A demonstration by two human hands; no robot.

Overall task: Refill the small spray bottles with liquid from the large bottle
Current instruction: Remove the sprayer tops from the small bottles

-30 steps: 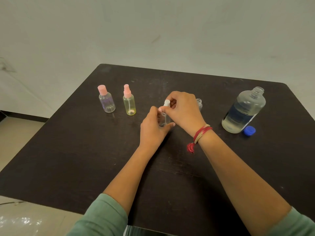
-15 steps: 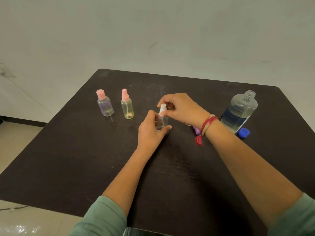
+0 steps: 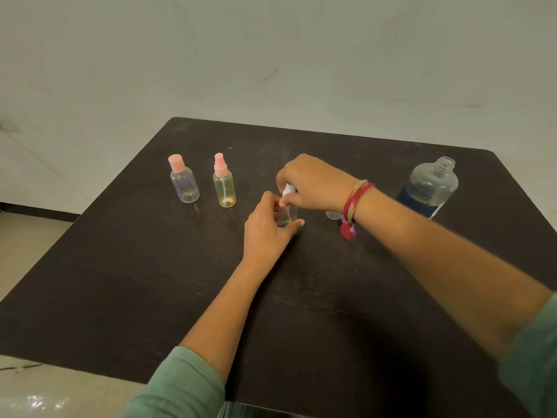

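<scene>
Both hands meet at the middle of the tabletop (image 3: pixel 120 267): the left hand (image 3: pixel 266 233) curls round a small clear bottle (image 3: pixel 288 214) standing upright there, while the right hand (image 3: pixel 313 182) pinches its white spray cap (image 3: pixel 287 193) from above. Left of them stand a purplish bottle (image 3: pixel 184 187) and a yellow bottle (image 3: pixel 224 190), both pink-topped. The large bottle (image 3: pixel 428 188), uncapped and partly full, stands well apart at the right, beyond the right forearm.

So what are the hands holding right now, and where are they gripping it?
Both hold one small clear spray bottle. The left hand grips its body; the right hand pinches its white spray top.
</scene>
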